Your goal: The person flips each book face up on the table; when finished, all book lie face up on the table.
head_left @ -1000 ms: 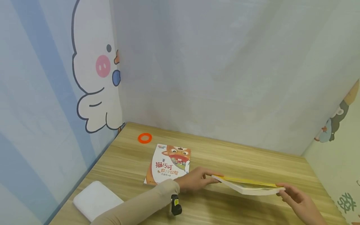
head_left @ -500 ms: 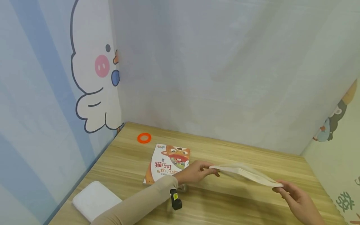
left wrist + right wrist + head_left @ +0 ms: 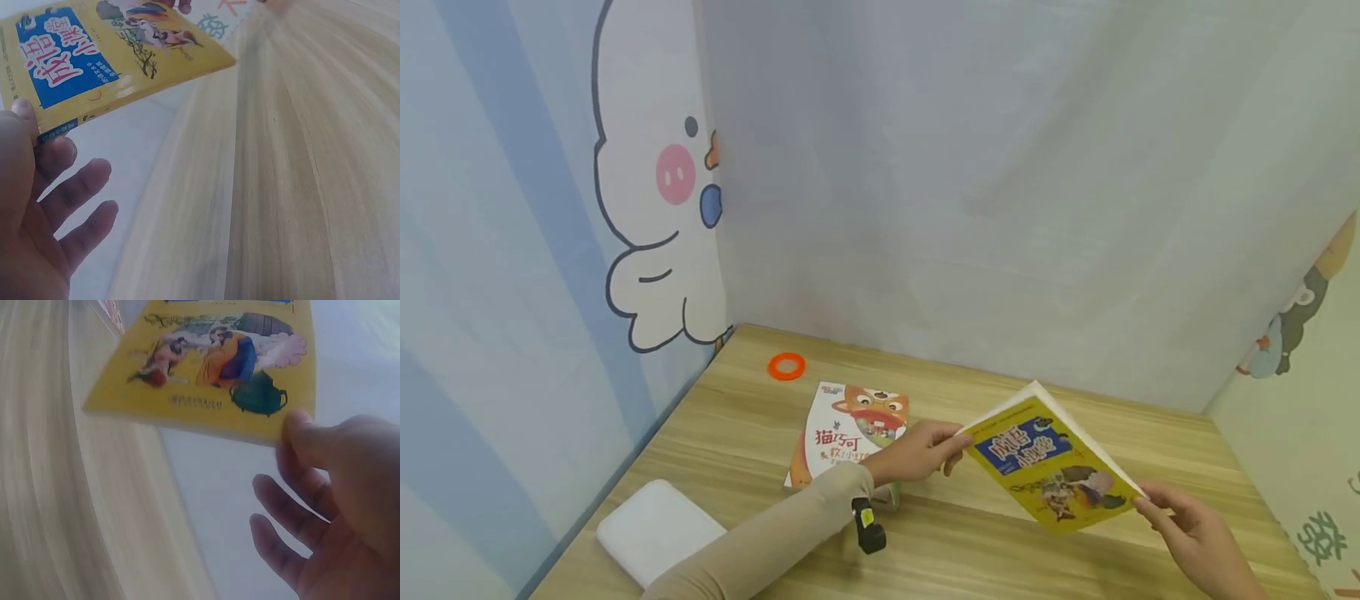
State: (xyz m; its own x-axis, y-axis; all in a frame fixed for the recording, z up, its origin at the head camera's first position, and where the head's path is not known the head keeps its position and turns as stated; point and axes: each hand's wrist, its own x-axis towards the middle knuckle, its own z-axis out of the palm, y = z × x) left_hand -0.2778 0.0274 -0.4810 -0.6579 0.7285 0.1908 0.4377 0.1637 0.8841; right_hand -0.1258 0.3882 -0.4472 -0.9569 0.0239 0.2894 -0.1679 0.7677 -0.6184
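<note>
The scene was evenly and softly lit from above, only faint shadows being cast on the tabletop (image 3: 1045,567), while the wrist views were smeared by motion blur and the yellow book (image 3: 219,369) was rendered soft.

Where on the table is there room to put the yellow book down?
Bare wood lies under the yellow book, between the left hand and right hand, and back toward the wall. The left side is crowded: cat book, white pad, orange ring.
</note>
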